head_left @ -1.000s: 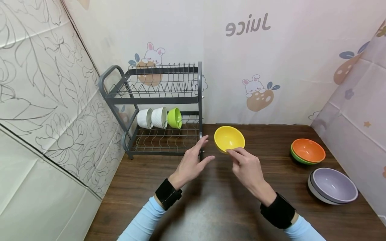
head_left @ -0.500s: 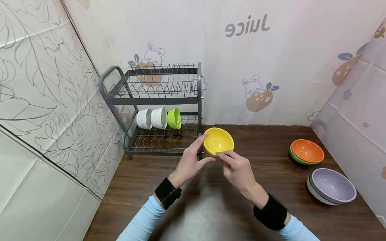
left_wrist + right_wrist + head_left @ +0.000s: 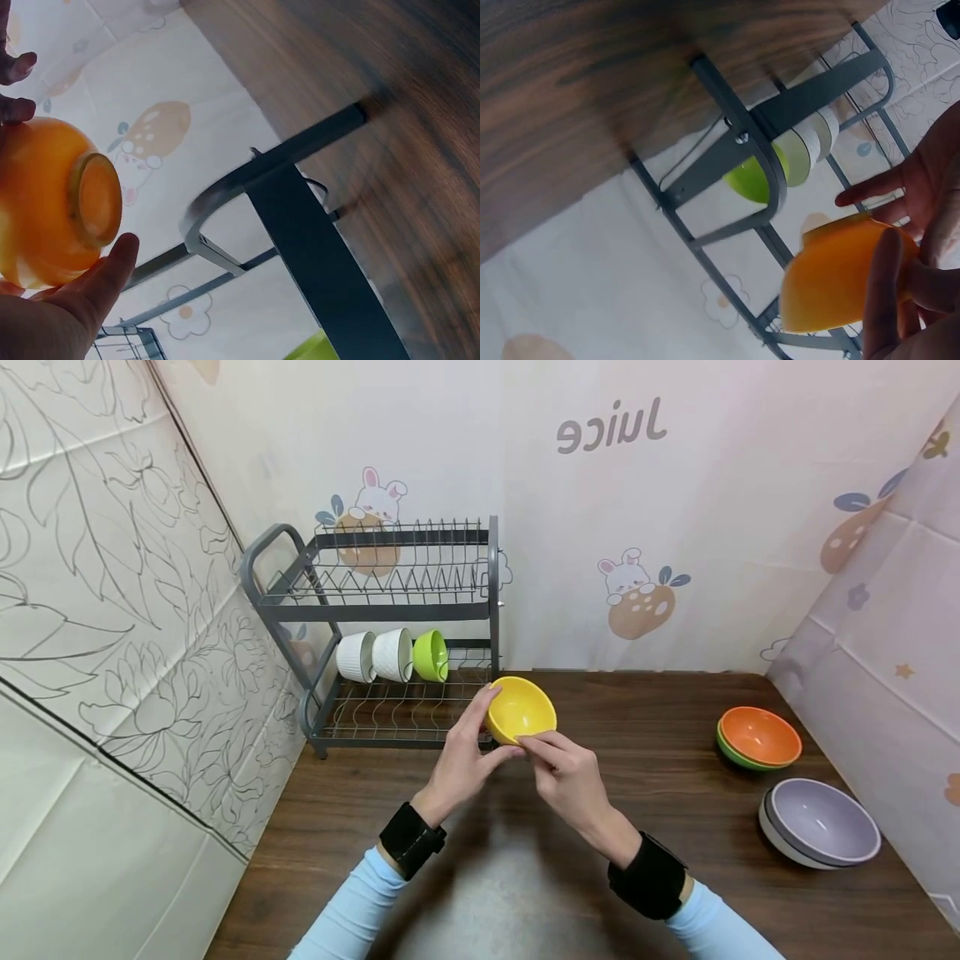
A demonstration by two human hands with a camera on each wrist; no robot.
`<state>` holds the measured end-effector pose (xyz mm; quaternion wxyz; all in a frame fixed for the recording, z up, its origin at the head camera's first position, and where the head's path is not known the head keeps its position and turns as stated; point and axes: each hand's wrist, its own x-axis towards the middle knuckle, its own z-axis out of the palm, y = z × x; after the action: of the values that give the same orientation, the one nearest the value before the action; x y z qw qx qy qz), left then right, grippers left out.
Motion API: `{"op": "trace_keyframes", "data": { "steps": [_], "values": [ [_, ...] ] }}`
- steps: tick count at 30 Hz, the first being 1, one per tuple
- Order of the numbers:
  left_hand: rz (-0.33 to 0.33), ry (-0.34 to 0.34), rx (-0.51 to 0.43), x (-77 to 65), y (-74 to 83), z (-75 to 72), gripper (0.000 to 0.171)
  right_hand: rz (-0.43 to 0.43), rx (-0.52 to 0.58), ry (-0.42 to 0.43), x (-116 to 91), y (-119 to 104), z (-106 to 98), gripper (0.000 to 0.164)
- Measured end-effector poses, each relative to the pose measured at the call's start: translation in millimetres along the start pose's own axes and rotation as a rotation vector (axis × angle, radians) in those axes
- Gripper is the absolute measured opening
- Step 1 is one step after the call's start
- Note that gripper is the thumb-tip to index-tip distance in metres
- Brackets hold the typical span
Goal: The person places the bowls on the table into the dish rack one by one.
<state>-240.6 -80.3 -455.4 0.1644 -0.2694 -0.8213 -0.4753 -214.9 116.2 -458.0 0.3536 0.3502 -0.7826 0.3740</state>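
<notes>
A small yellow bowl (image 3: 521, 711) is held tilted above the table, just in front of the rack's right end. My left hand (image 3: 462, 766) holds its left side, fingers at the rim and thumb low on the near side. At the near edge my right hand (image 3: 566, 777) pinches the rim, its fingertips close to the left thumb. The left wrist view shows the bowl's round foot (image 3: 99, 199). In the right wrist view the bowl (image 3: 832, 277) sits between both hands. The grey two-tier dish rack (image 3: 378, 610) stands just left of the bowl.
Two white cups (image 3: 393, 655) and a lime-green cup (image 3: 431, 656) lie sideways on the rack's lower tier. To the right, an orange bowl (image 3: 760, 735) sits in a green one (image 3: 738, 757), near a lilac bowl (image 3: 823, 818) stacked in a white one. Patterned walls enclose the brown table (image 3: 645, 727).
The right hand has carried the yellow bowl leftward toward the rack. My left hand, earlier apart from the bowl, now holds its left side.
</notes>
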Motion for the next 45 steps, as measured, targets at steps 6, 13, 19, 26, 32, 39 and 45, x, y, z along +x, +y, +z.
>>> {"op": "trace_keyframes", "data": {
  "steps": [6, 13, 19, 26, 32, 39, 45],
  "values": [
    [0.013, 0.035, 0.033, -4.7, -6.3, -9.5, 0.091, 0.004, 0.122, -0.022, -1, 5, 14, 0.033],
    [0.030, 0.055, 0.192, -0.5, -17.4, -37.8, 0.085, 0.113, 0.139, -0.154, 1, 10, 24, 0.048],
    [0.022, 0.020, 0.450, 3.3, -32.9, -69.0, 0.087, 0.306, 0.051, -0.301, -3, 20, 36, 0.063],
    [0.073, -0.053, 0.582, 23.4, -48.9, -85.9, 0.083, 0.435, 0.011, -0.445, -7, 28, 49, 0.072],
    [0.097, -0.093, 0.612, 53.2, -62.0, -84.9, 0.082, 0.461, -0.007, -0.456, -9, 32, 56, 0.072],
    [0.089, -0.172, 0.662, 79.9, -77.9, -75.1, 0.082, 0.472, 0.005, -0.450, -9, 31, 61, 0.071],
    [0.024, -0.229, 0.696, 93.7, -94.3, -61.3, 0.079, 0.485, -0.005, -0.446, -8, 30, 65, 0.069]
  ]
}}
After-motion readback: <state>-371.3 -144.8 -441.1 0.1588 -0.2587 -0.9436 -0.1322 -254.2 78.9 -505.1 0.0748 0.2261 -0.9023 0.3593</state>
